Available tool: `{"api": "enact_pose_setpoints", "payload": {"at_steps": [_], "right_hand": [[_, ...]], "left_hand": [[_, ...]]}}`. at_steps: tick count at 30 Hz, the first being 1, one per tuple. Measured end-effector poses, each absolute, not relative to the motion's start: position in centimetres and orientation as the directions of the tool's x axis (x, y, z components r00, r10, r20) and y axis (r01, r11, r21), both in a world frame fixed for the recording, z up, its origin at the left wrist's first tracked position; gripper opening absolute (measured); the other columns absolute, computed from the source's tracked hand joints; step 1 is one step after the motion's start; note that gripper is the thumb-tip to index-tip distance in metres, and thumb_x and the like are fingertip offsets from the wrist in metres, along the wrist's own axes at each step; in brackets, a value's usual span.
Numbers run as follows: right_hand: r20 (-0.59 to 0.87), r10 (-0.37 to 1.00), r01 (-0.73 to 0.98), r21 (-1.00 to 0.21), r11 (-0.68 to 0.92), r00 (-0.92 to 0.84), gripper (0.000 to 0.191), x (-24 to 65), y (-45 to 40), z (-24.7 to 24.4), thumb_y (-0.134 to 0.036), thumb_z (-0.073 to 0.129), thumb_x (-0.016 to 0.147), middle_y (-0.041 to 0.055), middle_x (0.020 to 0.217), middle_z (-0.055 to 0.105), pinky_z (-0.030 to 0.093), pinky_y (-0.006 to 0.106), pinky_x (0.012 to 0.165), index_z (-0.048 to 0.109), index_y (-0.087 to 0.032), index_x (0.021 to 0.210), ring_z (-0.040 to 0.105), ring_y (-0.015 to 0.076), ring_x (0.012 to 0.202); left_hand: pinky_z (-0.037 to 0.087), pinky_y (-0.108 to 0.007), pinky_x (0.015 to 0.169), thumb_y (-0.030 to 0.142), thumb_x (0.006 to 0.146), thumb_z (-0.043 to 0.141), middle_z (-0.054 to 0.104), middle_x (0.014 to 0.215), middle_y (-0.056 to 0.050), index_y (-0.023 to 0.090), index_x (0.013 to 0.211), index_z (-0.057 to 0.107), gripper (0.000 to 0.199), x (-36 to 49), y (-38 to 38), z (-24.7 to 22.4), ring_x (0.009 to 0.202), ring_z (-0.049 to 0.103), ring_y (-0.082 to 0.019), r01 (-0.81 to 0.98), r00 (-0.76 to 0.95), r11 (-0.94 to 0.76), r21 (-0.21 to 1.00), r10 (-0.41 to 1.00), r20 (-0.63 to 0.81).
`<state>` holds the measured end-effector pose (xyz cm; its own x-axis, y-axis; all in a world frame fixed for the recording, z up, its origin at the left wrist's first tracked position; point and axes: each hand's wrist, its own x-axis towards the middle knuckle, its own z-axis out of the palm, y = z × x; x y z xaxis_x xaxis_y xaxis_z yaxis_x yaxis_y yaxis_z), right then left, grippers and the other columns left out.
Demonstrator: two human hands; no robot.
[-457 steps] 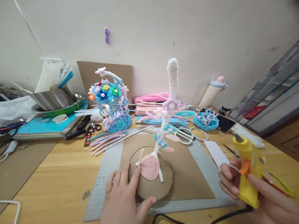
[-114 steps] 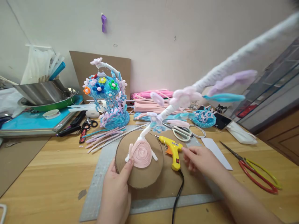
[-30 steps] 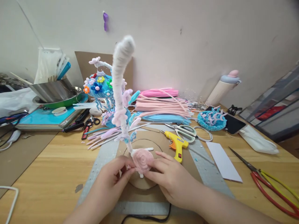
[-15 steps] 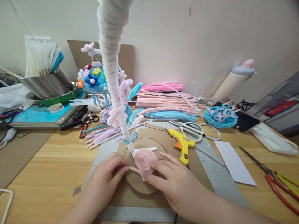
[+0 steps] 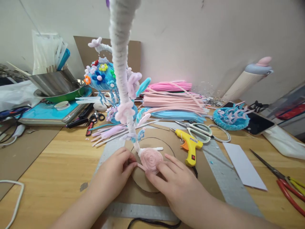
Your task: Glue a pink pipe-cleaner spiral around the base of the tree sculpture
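A flat spiral coil of pink pipe cleaner lies at the foot of a tall white wrapped stem. My left hand pinches the loose pink pipe cleaner end between thumb and fingertips, just left of the coil. With its fingertips on the coil's right side and the thumb at its lower edge, my right hand grips the coil. Fuzzy lilac and blue flowers and leaves are fixed along the stem. Beneath lies cardboard with a drawn circle. Fingers partly hide the coil's lower edge.
Right of the coil lie a yellow glue gun, pale-handled scissors, a white card and red-handled scissors. Bundles of pink and blue pipe cleaners sit behind. A flower-covered blue piece stands back left.
The whole view has shifted, so things appear farther right and slightly higher. The strip between my left hand and the coil looks shorter. Both hands keep their hold.
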<state>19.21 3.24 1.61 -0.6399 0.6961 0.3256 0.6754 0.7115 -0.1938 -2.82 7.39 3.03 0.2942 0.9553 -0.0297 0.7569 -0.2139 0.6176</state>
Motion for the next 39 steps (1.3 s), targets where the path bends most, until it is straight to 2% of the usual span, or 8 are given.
{"api": "enact_pose_setpoints", "payload": {"at_steps": [7,13,17,26,33,39], "right_hand": [[0.361,0.694,0.69,-0.164,0.705,-0.623,0.049,18.8,3.1,1.5,-0.011,0.053,0.078,0.0105,0.112,0.063,0.032,0.047,0.11,0.056,-0.02,0.126,0.054,0.0264,0.108],[0.354,0.693,0.698,-0.137,0.703,-0.628,0.05,18.6,3.1,1.6,-0.01,0.052,0.08,0.0114,0.114,0.062,0.033,0.047,0.109,0.054,-0.019,0.129,0.054,0.0269,0.109],[0.338,0.691,0.693,-0.138,0.708,-0.639,0.051,18.6,3.1,1.5,-0.011,0.052,0.08,0.011,0.111,0.062,0.031,0.047,0.11,0.053,-0.018,0.131,0.054,0.0267,0.108],[0.338,0.682,0.687,-0.126,0.716,-0.649,0.054,18.6,3.1,1.5,-0.007,0.049,0.075,0.0102,0.107,0.062,0.031,0.047,0.11,0.055,-0.017,0.128,0.054,0.0269,0.104],[0.338,0.686,0.689,-0.133,0.713,-0.645,0.053,18.6,3.1,1.6,-0.011,0.051,0.079,0.0102,0.112,0.062,0.03,0.046,0.111,0.052,-0.017,0.131,0.053,0.0268,0.108],[0.345,0.692,0.689,-0.154,0.709,-0.635,0.049,18.6,3.2,1.5,-0.011,0.05,0.081,0.0094,0.11,0.062,0.03,0.046,0.111,0.053,-0.018,0.13,0.054,0.0257,0.107]], "left_hand": [[0.038,-0.027,0.06,0.021,0.076,0.054,0.061,0.073,0.001,0.022,0.074,0.062,0.008,-2.5,8.0,3.6,0.067,0.054,-0.017,0.787,0.267,-0.154,0.597,0.958,-0.105],[0.035,-0.026,0.056,0.033,0.079,0.053,0.058,0.065,0.003,0.022,0.068,0.054,0.016,-2.8,7.5,3.3,0.061,0.051,-0.015,0.773,0.224,-0.099,0.627,0.967,-0.124],[0.034,-0.025,0.053,0.033,0.078,0.054,0.056,0.06,0.004,0.021,0.066,0.052,0.017,-2.5,7.3,2.6,0.058,0.051,-0.014,0.753,0.146,-0.013,0.657,0.978,-0.148],[0.031,-0.025,0.054,0.029,0.075,0.055,0.058,0.062,0.002,0.022,0.065,0.052,0.012,-1.2,7.1,2.6,0.057,0.05,-0.014,0.784,0.041,0.032,0.62,0.994,-0.103],[0.036,-0.025,0.054,0.033,0.077,0.057,0.063,0.066,0.001,0.021,0.073,0.058,0.012,-1.1,7.3,2.0,0.06,0.056,-0.016,0.735,0.023,0.04,0.677,0.996,-0.083],[0.039,-0.028,0.06,0.032,0.082,0.053,0.065,0.071,0.001,0.023,0.079,0.065,0.015,-1.2,7.0,2.4,0.064,0.057,-0.017,0.723,0.019,-0.001,0.691,1.0,-0.019]]}}
